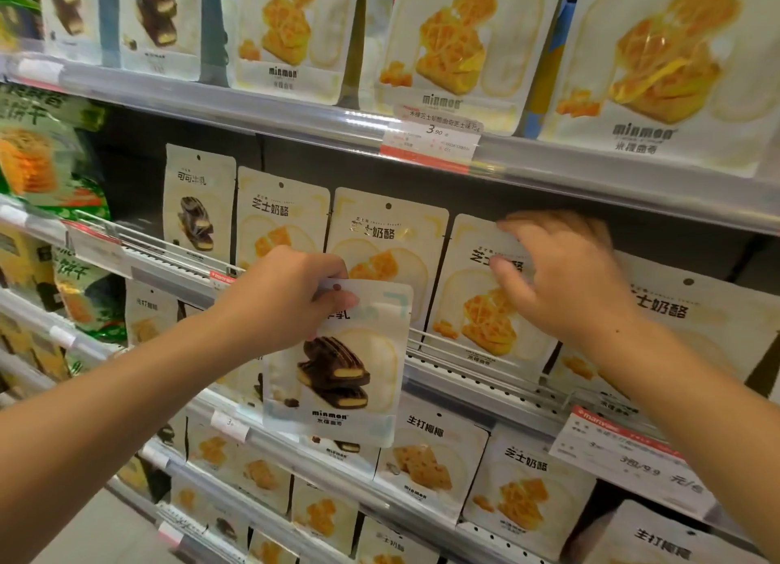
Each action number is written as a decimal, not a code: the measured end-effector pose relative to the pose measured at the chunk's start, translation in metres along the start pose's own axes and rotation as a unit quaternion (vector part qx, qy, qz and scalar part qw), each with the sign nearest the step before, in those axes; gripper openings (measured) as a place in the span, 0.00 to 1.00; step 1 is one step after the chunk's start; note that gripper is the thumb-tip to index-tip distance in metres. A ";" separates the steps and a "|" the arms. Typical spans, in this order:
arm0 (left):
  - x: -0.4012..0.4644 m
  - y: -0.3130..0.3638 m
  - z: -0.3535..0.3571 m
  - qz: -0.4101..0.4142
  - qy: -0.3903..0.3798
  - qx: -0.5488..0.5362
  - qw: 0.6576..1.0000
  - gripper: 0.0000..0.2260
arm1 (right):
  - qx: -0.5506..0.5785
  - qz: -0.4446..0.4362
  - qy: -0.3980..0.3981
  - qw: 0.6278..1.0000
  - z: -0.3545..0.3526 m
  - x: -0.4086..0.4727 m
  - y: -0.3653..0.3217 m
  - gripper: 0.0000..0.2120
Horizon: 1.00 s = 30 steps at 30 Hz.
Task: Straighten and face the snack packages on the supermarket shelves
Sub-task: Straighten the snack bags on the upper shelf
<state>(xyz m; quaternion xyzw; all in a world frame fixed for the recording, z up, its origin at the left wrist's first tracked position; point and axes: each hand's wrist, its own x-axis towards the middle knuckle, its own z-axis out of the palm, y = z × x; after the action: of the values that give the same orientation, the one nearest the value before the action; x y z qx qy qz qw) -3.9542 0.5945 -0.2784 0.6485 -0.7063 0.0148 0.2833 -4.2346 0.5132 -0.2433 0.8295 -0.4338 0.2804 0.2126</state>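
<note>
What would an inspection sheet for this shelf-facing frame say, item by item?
Surface: middle shelf, pouches standing along its rail.
Job's things: chocolate pouch held off the shelf; cheese pouch upright in the row.
Clutter: nothing seen.
Grippers: left hand pinches the chocolate pouch's top; right hand blurred, at the cheese pouch's top.
Cables: nothing seen.
Surroundings: price tag on the upper shelf rail.
</note>
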 end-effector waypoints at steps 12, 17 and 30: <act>-0.074 -0.073 -0.057 -0.095 0.084 -0.060 0.990 0.04 | 0.530 -0.054 -0.217 0.818 0.071 0.025 -0.188 0.11; -0.118 -0.161 -0.076 -0.154 0.211 0.011 0.965 0.25 | 0.562 -0.025 -0.190 0.805 0.104 0.058 -0.276 0.06; -0.146 -0.367 -0.093 -0.287 0.144 -0.245 0.915 0.12 | 0.616 0.061 -0.107 0.778 0.153 0.167 -0.431 0.05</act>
<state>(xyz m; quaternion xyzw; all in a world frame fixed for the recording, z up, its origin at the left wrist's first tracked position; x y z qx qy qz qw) -3.5796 0.7056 -0.3886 0.7245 -0.4226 -0.1476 0.5241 -3.7525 0.5514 -0.2973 0.7798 -0.2388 0.4098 -0.4086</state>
